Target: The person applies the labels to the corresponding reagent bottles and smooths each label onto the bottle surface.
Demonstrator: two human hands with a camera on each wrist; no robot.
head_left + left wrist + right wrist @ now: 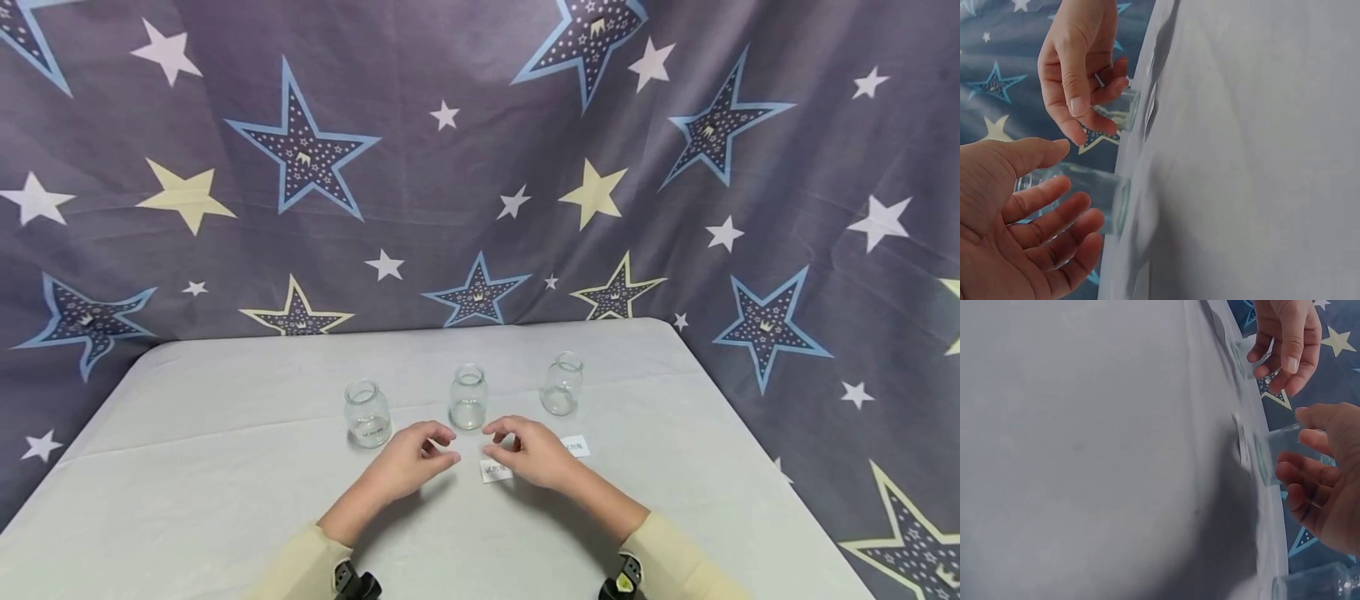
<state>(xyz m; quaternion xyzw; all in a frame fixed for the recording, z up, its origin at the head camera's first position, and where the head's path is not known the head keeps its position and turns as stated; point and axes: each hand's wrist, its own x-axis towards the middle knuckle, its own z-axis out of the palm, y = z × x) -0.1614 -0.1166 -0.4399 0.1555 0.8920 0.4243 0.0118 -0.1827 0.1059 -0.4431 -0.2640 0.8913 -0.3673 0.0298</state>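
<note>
My left hand [416, 457] hovers over the cloth, between the left glass jar [366, 410] and the middle glass jar [468, 400]. Its fingers are loosely curled and nothing is between them. Opposite it, my right hand [531, 452] is held the same way, fingertips just in front of the middle jar. Beneath the right hand lies a white card [495, 472] with handwriting, partly covered. A second written card [577, 446] sits beyond the right hand. Writing shows through the base of the left jar. In the left wrist view, the left fingers [1063, 240] are relaxed and apart.
A third glass jar [561, 387] stands at the back right. All three jars are upright and lidless. A pale cloth [225, 492] covers the table, and a dark curtain with stars [420, 183] hangs behind it.
</note>
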